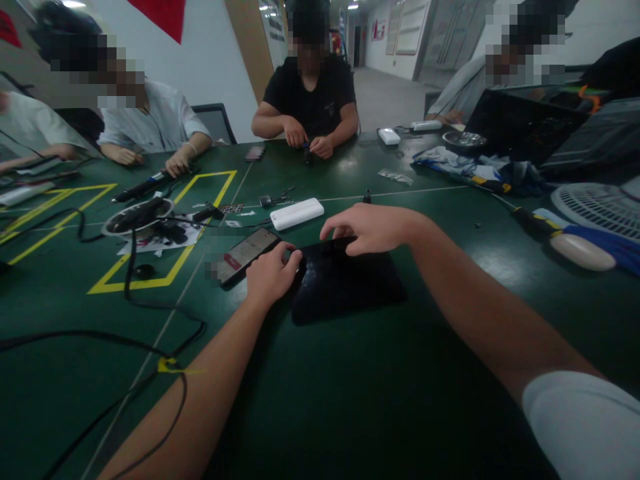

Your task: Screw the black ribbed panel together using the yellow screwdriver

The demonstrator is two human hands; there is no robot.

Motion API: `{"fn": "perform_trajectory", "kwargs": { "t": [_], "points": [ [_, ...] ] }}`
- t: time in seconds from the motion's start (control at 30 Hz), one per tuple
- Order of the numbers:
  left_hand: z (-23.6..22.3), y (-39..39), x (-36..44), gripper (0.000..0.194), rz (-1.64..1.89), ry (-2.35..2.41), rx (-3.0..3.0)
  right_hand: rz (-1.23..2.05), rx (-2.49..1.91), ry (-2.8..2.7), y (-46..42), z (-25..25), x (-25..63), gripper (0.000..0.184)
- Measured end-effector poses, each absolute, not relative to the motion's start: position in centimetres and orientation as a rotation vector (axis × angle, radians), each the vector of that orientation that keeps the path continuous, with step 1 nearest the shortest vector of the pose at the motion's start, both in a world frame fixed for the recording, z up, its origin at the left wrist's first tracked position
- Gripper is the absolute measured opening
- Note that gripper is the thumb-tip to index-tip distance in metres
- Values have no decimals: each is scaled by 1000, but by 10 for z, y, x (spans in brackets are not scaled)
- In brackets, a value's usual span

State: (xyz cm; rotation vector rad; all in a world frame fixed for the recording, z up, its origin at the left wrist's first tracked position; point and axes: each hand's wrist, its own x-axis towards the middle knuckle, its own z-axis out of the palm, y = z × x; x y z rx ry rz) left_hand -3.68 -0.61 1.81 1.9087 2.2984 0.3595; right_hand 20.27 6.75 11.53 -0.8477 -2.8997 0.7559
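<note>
A thin black panel (345,287) with a glossy face lies on the green table in front of me. My left hand (273,273) rests at its upper left corner, fingers loosely bent and thumb apart, with nothing visible in them. Just left of that hand is a phone (250,257) with its screen lit. Over the panel's far edge arches my right hand (380,227), its fingers bent down around a small black piece (330,248) that its own fingers partly hide. A white power bank (297,214) lies beyond both hands, with a small black cylinder (367,195) standing to its right.
At left, a metal bowl (137,217) holds dark parts beside yellow tape (130,288), with black cables (165,307) trailing toward me. A screwdriver (535,222), a white computer mouse (583,252) and a fan (600,207) are at right. Several people sit around the table.
</note>
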Motion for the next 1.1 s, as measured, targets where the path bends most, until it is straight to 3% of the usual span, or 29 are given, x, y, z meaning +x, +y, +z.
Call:
{"fn": "perform_trajectory", "kwargs": {
  "t": [0.23, 0.5, 0.67, 0.8, 0.97, 1.1],
  "points": [
    [18, -6, -37, 47, 357, 2297, 1902, 858, -964, -2893, 70, 113, 203, 56],
    [23, -7, -37, 48, 368, 2299, 1886, 595, -914, -2749, 55, 143, 235, 66],
    [23, -8, -39, 50, 441, 2306, 1863, 480, -1095, -2179, 45, 168, 330, 46],
    [20, -6, -44, 51, 537, 2307, 1842, 86, -1710, -1925, 61, 127, 406, 34],
    [20, -3, -48, 51, 646, 2292, 1810, 50, -2108, -1808, 76, 38, 453, 51],
    [33, -6, -47, 44, 816, 2324, 1796, 90, -2199, -1785, 87, 0, 449, 60]
  ]
}}
